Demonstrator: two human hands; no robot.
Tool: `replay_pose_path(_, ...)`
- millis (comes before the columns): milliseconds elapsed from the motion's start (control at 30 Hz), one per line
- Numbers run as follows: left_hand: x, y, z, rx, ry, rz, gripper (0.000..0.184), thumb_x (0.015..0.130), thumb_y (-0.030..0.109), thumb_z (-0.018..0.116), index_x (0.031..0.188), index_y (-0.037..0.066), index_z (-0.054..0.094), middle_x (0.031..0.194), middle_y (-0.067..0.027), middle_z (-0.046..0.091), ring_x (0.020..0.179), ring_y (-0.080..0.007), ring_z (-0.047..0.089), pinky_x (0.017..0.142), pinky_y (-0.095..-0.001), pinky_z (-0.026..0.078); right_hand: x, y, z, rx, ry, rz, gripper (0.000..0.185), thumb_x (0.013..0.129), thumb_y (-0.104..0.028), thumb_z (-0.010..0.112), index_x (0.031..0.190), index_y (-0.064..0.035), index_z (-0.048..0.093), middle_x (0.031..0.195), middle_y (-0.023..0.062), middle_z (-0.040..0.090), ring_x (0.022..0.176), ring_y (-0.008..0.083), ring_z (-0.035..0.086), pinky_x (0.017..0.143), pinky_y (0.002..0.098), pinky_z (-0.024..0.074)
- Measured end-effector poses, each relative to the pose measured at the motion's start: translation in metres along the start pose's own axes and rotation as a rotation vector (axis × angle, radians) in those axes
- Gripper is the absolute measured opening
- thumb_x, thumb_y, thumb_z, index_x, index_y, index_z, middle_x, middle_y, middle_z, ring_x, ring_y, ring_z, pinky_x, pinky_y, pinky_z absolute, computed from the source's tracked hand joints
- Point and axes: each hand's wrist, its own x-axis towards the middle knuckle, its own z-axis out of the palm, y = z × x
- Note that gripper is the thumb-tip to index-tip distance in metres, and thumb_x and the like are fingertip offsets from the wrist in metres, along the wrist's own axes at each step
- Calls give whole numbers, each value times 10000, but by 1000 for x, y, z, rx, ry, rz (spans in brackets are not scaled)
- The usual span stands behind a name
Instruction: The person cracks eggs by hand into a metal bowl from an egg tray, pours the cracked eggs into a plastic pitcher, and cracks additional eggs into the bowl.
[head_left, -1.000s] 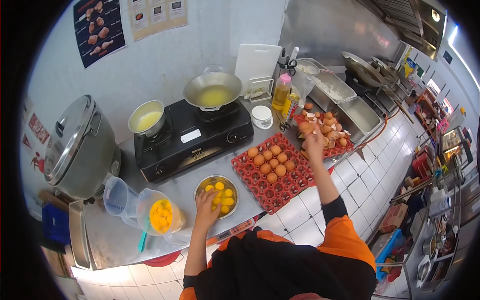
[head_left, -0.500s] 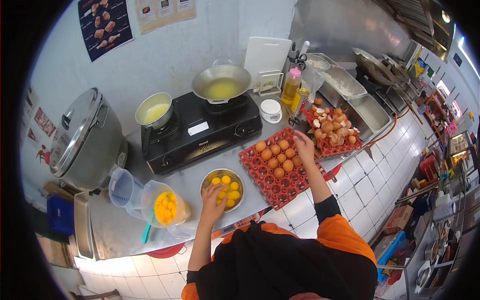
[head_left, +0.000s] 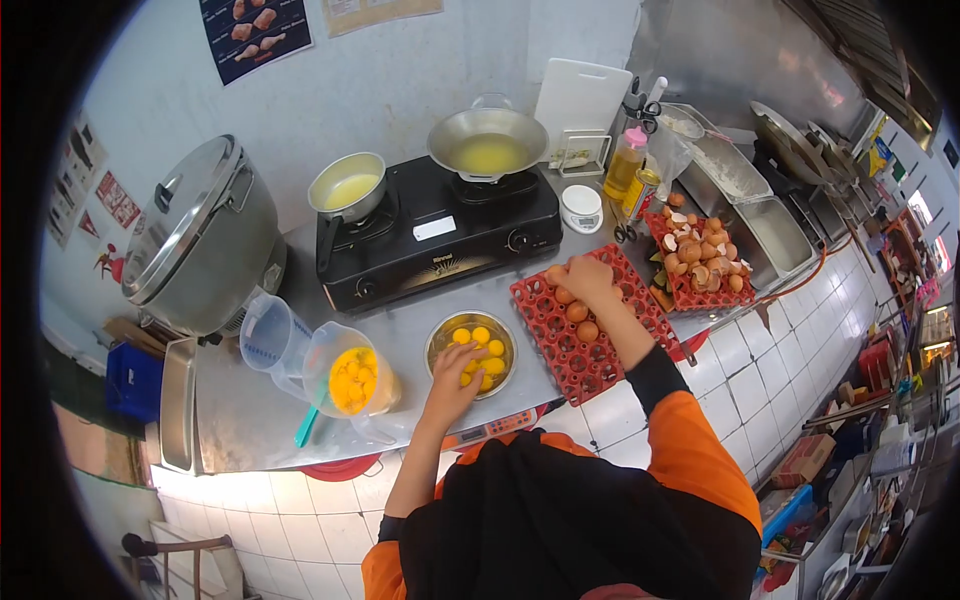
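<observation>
My left hand (head_left: 452, 385) rests over the near left rim of a steel bowl (head_left: 507, 372), fingers apart above several egg yolks (head_left: 494, 366). My right hand (head_left: 586, 279) is at the far left part of a red egg tray (head_left: 604, 368), its fingers curled around a brown egg (head_left: 556, 273). Other brown eggs (head_left: 577, 312) stand in the tray under and beside that hand. Left of the bowl is a clear jug (head_left: 325, 352) with yolks in it. Broken shells (head_left: 708, 255) lie heaped on a second red tray (head_left: 745, 296) at the right.
A black stove (head_left: 450, 262) behind the bowl bears a saucepan (head_left: 347, 186) and a wok (head_left: 488, 145). A white scale (head_left: 581, 209), an oil bottle (head_left: 625, 166) and scissors (head_left: 625, 234) stand beyond the egg tray. At the left are an empty jug (head_left: 268, 333) and a large cooker (head_left: 212, 240).
My right hand has come from the shell tray to the eggs and closed around one. My left hand stays at the bowl. The whole view has shifted.
</observation>
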Motion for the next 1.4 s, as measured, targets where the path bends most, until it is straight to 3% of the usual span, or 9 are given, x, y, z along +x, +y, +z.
replay_pose_path(300,-1,-7,-1,66,23,-55,636,841,165,684,1420,97,431,1389,-183,480,1318,-379,394,1119,-463,302,34,-15,3,-145,39,-73,538,640,-498,756,980,-80,744,994,164,726,937,279,711,769,376,562)
replay_pose_path(467,3,3,-2,-45,109,-58,697,814,197,723,1432,87,420,1410,-172,468,1320,-358,406,1116,-452,311,10,-10,11,612,-436,-241,559,751,-554,739,888,-12,728,652,64,658,531,154,622,508,261,498)
replay_pose_path(600,12,14,-5,-58,128,40,718,770,152,779,1409,80,460,1366,-157,522,1260,-329,500,1080,-415,385,-73,-64,20,715,-816,-509,455,871,-457,698,829,-4,709,610,29,604,481,85,554,446,211,432)
replay_pose_path(800,6,9,-3,-370,184,-100,622,784,22,756,1355,21,509,1266,-126,605,1156,-226,600,995,-336,487,-89,-75,60,1105,-894,-416,391,954,-354,620,1096,11,615,580,-27,507,485,60,486,470,190,383)
replay_pose_path(900,6,-17,18,-682,269,-182,588,800,-29,731,1341,-35,501,1259,-126,602,1148,-191,596,971,-306,506,-108,-82,73,1340,-247,-529,348,983,-245,545,1225,0,497,809,53,553,701,134,561,648,257,465)
replay_pose_path(1000,8,-27,28,-857,252,-264,578,805,-52,721,1335,-70,491,1272,-133,586,1159,-187,585,964,-296,511,-143,-105,50,813,677,-839,294,980,-172,479,1226,-15,449,1119,155,486,1023,256,523,894,366,435)
replay_pose_path(1100,4,-26,30,-953,217,-310,589,800,-63,720,1340,-75,484,1275,-141,582,1171,-190,581,958,-292,513,-136,-105,94,774,296,-1054,263,960,-118,475,1201,-18,438,1229,202,388,1172,347,413,1001,430,354)
replay_pose_path(1200,8,-25,27,-947,205,-360,593,798,-78,713,1344,-70,482,1273,-134,582,1169,-190,581,965,-294,507,-132,-100,95,835,398,-1000,272,944,-106,523,1183,-19,425,1210,164,387,1124,274,424,1014,359,336)
replay_pose_path(1400,10,-26,14,-890,216,-296,604,776,-96,716,1337,4,516,1254,-91,586,1159,-186,579,962,-296,500,-109,-92,88,1235,122,-675,298,918,-110,619,1185,-64,494,925,52,516,840,142,514,784,280,440)
